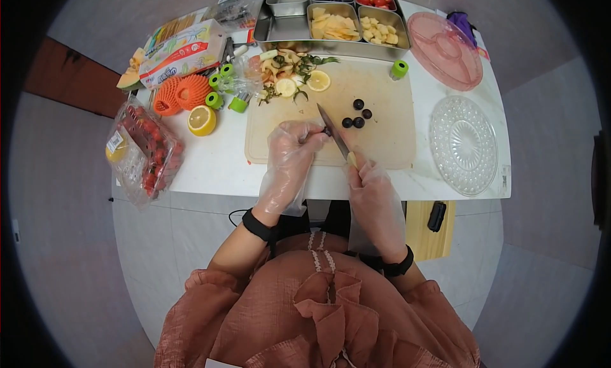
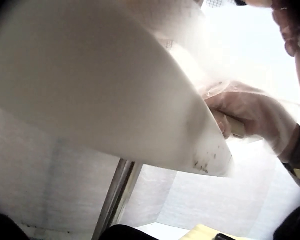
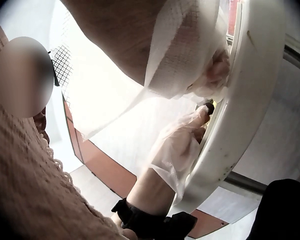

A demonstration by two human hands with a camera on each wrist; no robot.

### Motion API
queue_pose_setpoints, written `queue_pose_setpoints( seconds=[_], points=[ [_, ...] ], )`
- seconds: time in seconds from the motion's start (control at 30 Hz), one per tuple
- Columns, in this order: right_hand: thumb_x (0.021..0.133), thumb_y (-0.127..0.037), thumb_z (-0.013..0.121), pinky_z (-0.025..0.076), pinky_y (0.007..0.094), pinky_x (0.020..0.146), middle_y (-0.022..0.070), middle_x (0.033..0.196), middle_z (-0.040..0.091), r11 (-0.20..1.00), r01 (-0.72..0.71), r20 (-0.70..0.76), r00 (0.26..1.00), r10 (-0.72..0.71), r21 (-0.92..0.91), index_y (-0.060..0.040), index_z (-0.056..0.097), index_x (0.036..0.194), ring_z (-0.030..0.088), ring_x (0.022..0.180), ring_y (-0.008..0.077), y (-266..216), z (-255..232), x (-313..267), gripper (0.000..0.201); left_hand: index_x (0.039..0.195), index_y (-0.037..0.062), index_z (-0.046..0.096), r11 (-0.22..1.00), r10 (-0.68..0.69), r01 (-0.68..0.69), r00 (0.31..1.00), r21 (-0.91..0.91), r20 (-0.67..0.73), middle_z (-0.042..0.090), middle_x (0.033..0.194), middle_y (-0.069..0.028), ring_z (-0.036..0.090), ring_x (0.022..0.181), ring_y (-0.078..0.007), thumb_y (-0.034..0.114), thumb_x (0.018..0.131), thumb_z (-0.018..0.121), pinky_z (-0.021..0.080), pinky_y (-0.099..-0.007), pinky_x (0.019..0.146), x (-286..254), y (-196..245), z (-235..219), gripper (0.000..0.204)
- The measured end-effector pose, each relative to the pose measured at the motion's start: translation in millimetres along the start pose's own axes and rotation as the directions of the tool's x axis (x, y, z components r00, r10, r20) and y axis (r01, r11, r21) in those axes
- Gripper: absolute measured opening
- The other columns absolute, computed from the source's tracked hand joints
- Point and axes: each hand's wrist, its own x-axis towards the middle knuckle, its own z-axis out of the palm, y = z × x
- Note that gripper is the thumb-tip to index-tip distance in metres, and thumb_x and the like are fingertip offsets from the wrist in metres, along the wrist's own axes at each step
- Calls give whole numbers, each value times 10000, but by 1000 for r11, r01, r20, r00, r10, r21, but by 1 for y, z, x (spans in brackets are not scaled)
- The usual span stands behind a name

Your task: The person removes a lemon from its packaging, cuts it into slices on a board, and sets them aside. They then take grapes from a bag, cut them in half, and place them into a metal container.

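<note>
Both hands wear clear plastic gloves. Over the near part of a cream cutting board [image 1: 394, 101], the left hand [image 1: 287, 153] pinches a dark grape [image 1: 328, 131] in its fingertips; the right wrist view also shows this grape [image 3: 209, 107]. The right hand [image 1: 377, 193] grips a small knife [image 1: 335, 130] by its pale handle [image 2: 234, 126]. Its blade slants up and left, right beside the held grape. Several loose dark grapes [image 1: 358, 122] lie on the board to the right of the blade.
Fruit peelings [image 1: 280, 66] and lemon halves [image 1: 319, 80] lie at the board's far left. Behind stands a metal tray [image 1: 280, 32] with cut fruit. A clear glass plate [image 1: 463, 145] and pink divided tray [image 1: 445, 50] are right; a strawberry box [image 1: 149, 153] is left.
</note>
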Motion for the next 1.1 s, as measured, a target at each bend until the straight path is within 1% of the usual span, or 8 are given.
queue_pose_setpoints(
  seconds=[0.07, 0.27, 0.4, 0.47, 0.5, 0.67, 0.97, 1.1],
  points=[
    [1016, -222, 537, 538, 508, 681, 220, 924, 630, 996, 70, -41, 997, -72, -49, -85, 571, 1277, 658, 816, 411, 4, 5, 0, 297, 856, 1, 740, 997, -71, 71, 997, 0, -16, 667, 771, -136, 607, 787, -268, 79, 802, 733, 493, -373, 713, -1, 6, -1, 96],
    [1013, -202, 542, 533, 511, 675, 214, 928, 638, 994, 98, -69, 992, -102, -54, -70, 562, 1281, 655, 816, 415, -4, 1, 3, 299, 816, 7, 736, 999, -13, 15, 999, 45, -49, 671, 766, -128, 601, 772, -275, 67, 790, 723, 487, -385, 721, -2, 8, 0, 66],
    [1029, -221, 515, 524, 523, 744, 233, 1029, 645, 1000, -14, 14, 1000, 14, -20, -50, 583, 1279, 641, 913, 435, -6, -1, 2, 311, 806, 5, 735, 1000, -29, 29, 999, -7, -46, 673, 755, -131, 604, 765, -280, 71, 792, 719, 482, -393, 720, 1, 2, 1, 70],
    [1029, -222, 514, 526, 523, 736, 231, 1029, 646, 999, -7, 4, 1000, 7, -32, -51, 582, 1276, 644, 906, 432, -1, 2, -1, 308, 831, -40, 734, 975, 151, -141, 987, 171, -47, 653, 709, -43, 544, 642, -103, 43, 870, 666, 421, -274, 588, 2, 3, 0, 114],
    [1018, -206, 533, 527, 508, 701, 217, 948, 639, 997, 46, -16, 999, -47, -64, -48, 572, 1278, 646, 843, 411, 3, 3, -3, 306, 831, -40, 734, 975, 150, -140, 988, 172, -47, 653, 709, -43, 544, 642, -103, 43, 870, 666, 421, -274, 588, 2, 3, 0, 114],
    [1007, -174, 545, 528, 480, 655, 196, 830, 619, 986, 131, -54, 989, -137, -104, -26, 565, 1257, 640, 766, 380, 1, 2, -3, 291, 824, -25, 730, 998, -41, 42, 999, 56, -6, 621, 690, -13, 514, 612, -67, 73, 876, 683, 398, -259, 543, 0, 5, -1, 121],
    [1003, -167, 538, 503, 466, 641, 166, 812, 597, 987, 121, -68, 989, -129, -109, -31, 587, 1105, 616, 750, 359, 1, 2, -6, 178, 776, 7, 651, 1000, 27, -26, 975, 5, -219, 569, 659, 18, 487, 595, -57, 23, 793, 766, 367, -240, 502, 4, -9, 11, 117],
    [1014, -205, 537, 513, 484, 705, 215, 898, 617, 988, 141, -10, 990, -141, -59, -32, 616, 1118, 634, 869, 408, 9, 0, -7, 217, 823, -36, 675, 986, -166, 164, 984, -36, -59, 636, 813, -102, 587, 662, -157, 17, 771, 765, 485, -308, 626, 2, 0, 3, 117]
  ],
)
